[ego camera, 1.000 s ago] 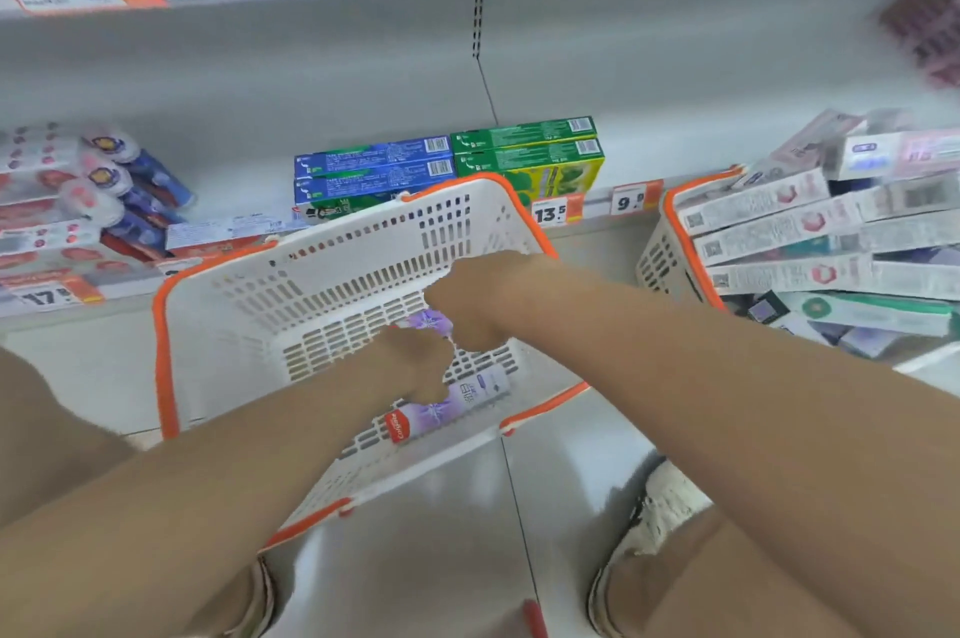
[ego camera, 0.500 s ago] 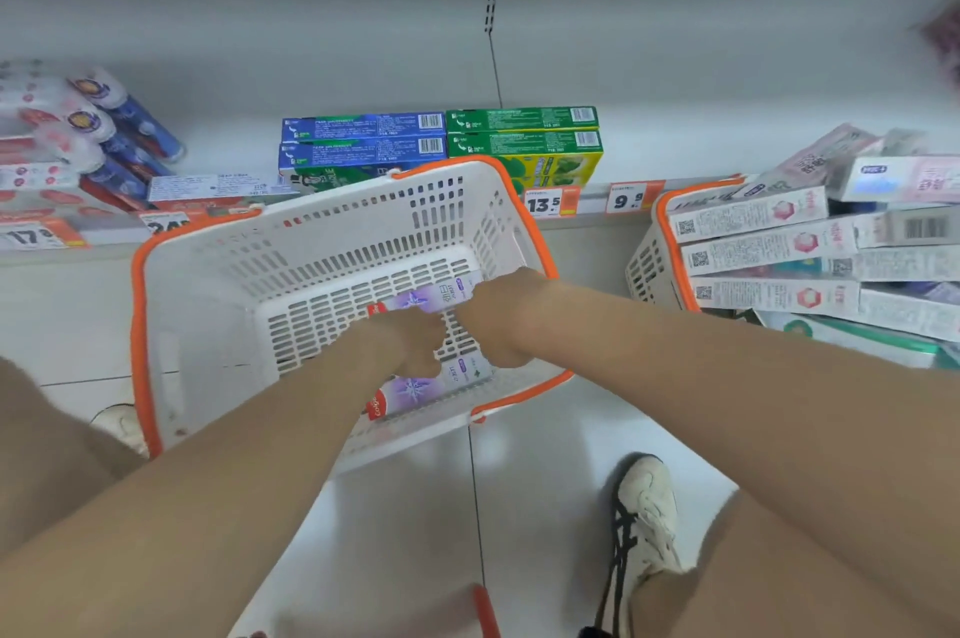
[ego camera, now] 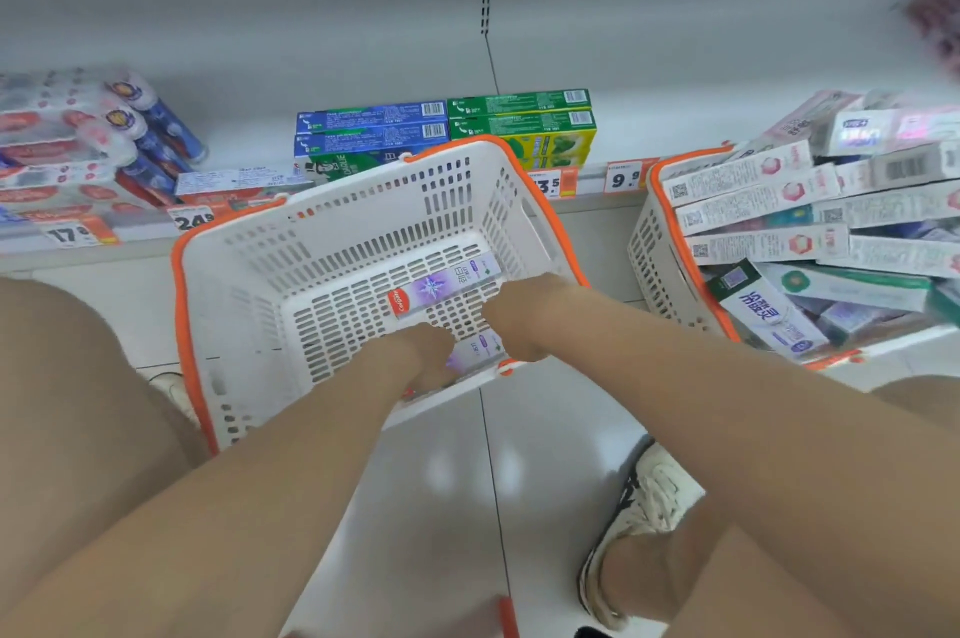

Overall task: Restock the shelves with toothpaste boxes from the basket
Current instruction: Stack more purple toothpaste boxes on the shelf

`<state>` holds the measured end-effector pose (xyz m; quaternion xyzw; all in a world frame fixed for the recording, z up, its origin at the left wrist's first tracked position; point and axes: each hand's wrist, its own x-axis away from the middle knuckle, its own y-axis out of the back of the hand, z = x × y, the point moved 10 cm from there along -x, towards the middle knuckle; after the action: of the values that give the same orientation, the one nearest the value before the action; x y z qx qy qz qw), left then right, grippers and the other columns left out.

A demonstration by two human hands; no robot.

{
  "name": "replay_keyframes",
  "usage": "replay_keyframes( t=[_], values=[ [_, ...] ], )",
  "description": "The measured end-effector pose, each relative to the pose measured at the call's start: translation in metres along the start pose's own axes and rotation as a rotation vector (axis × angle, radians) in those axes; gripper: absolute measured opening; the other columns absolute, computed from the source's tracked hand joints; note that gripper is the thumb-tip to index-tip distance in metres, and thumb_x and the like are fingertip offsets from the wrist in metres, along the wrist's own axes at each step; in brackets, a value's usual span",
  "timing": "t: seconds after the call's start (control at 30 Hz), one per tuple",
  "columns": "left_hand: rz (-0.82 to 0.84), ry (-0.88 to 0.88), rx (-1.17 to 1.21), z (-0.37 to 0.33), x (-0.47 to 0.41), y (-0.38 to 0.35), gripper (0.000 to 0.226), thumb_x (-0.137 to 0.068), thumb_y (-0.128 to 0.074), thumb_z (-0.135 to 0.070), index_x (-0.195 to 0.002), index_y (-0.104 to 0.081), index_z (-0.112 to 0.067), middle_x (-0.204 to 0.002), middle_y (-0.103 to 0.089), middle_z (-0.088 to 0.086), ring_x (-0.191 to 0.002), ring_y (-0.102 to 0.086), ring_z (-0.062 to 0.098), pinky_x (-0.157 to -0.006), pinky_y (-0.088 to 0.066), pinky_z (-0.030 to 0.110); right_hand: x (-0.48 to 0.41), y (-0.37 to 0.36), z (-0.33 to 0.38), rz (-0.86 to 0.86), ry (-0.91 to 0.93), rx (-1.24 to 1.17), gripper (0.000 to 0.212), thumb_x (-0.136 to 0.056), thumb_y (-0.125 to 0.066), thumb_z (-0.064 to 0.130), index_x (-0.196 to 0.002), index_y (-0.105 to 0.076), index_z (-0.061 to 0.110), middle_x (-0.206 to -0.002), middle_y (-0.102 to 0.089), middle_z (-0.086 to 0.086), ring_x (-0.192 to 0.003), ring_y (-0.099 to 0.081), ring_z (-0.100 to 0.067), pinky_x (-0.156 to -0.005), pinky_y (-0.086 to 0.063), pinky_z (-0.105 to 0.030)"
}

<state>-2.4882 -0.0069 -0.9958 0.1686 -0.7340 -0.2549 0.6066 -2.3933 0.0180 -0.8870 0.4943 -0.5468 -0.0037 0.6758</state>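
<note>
Both our hands are down in the white basket (ego camera: 182,304). Our left hand (ego camera: 423,359) covers the left end of the nearer toothpaste box (ego camera: 478,346), which runs crosswise between the two hands. We cannot tell whether that hand grips it. Just beyond both hands lies a second box (ego camera: 447,286), its long axis slanting up to the right, about equally near each hand. Our right hand (ego camera: 519,320) sits at the nearer box's right end with its knuckles bent and its grip hidden. The shelf (ego camera: 649,128) is farther ahead of both hands.
</note>
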Motion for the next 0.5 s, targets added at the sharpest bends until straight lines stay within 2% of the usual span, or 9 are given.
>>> replay_keyframes(
  t=[0.07, 0.17, 0.23, 0.27, 0.33, 0.43, 0.5],
  values=[
    [-0.036, 0.025, 0.024, 0.011, -0.002, -0.005, 0.054, -0.105, -0.050, -0.051, -0.145, -0.053, -0.013, -0.143, -0.059, 0.009, -0.125, -0.061, 0.032, -0.102, -0.051, 0.041, -0.008, 0.002, 0.009, -0.016, -0.006, -0.009, 0.033, -0.100, -0.051, 0.011, -0.132, -0.057, 0.017, -0.126, -0.060, -0.003, -0.104, -0.062, -0.025, -0.075, -0.042, -0.038],
    [-0.058, 0.010, 0.088, 0.025, -0.021, -0.027, 0.043, -0.103, -0.055, -0.045, -0.131, -0.060, -0.013, -0.132, -0.063, 0.010, -0.113, -0.064, 0.030, -0.094, -0.053, 0.041, -0.018, -0.009, 0.020, 0.026, -0.018, -0.036, 0.024, -0.099, -0.054, 0.010, -0.121, -0.059, 0.015, -0.125, -0.061, -0.003, -0.092, -0.056, -0.024, -0.074, -0.043, -0.037],
    [-0.084, 0.017, 0.120, 0.033, -0.033, -0.038, 0.030, -0.099, -0.060, -0.041, -0.115, -0.061, -0.015, -0.126, -0.065, 0.009, -0.106, -0.064, 0.028, -0.088, -0.052, 0.040, -0.027, -0.022, 0.023, 0.096, -0.019, -0.074, 0.014, -0.094, -0.057, 0.010, -0.107, -0.062, 0.013, -0.114, -0.062, -0.004, -0.087, -0.057, -0.024, -0.072, -0.048, -0.036],
    [-0.099, 0.025, 0.127, 0.038, -0.041, -0.043, 0.032, -0.096, -0.064, -0.041, -0.115, -0.059, -0.016, -0.126, -0.064, 0.010, -0.107, -0.063, 0.029, -0.090, -0.052, 0.040, -0.033, -0.028, 0.025, 0.139, -0.011, -0.096, 0.006, -0.091, -0.060, 0.011, -0.096, -0.062, 0.011, -0.103, -0.063, -0.003, -0.085, -0.060, -0.025, -0.072, -0.053, -0.036],
    [-0.098, 0.030, 0.162, 0.044, -0.052, -0.055, 0.051, -0.092, -0.070, -0.042, -0.132, -0.051, -0.015, -0.131, -0.056, 0.011, -0.115, -0.059, 0.032, -0.097, -0.052, 0.045, -0.041, -0.041, 0.024, 0.260, -0.010, -0.148, 0.003, -0.084, -0.063, 0.014, -0.082, -0.066, 0.012, -0.087, -0.068, -0.003, -0.078, -0.068, -0.026, -0.079, -0.063, -0.040],
    [-0.058, 0.014, 0.185, 0.049, -0.063, -0.070, 0.071, -0.090, -0.077, -0.041, -0.143, -0.041, -0.013, -0.133, -0.048, 0.012, -0.121, -0.056, 0.035, -0.099, -0.050, 0.046, -0.052, -0.061, 0.020, 0.429, -0.044, -0.387, 0.022, -0.088, -0.061, 0.013, -0.103, -0.076, 0.012, -0.087, -0.080, -0.004, -0.076, -0.078, -0.024, -0.079, -0.065, -0.044],
    [-0.054, -0.029, 0.131, 0.047, -0.069, -0.077, 0.070, -0.084, -0.082, -0.043, -0.138, -0.047, -0.015, -0.129, -0.048, 0.009, -0.114, -0.058, 0.031, -0.091, -0.050, 0.041, -0.063, -0.065, 0.021, 0.408, -0.061, -0.454, 0.019, -0.092, -0.060, 0.013, -0.105, -0.074, 0.010, -0.084, -0.079, -0.005, -0.076, -0.078, -0.024, -0.077, -0.065, -0.043]
  ],
)
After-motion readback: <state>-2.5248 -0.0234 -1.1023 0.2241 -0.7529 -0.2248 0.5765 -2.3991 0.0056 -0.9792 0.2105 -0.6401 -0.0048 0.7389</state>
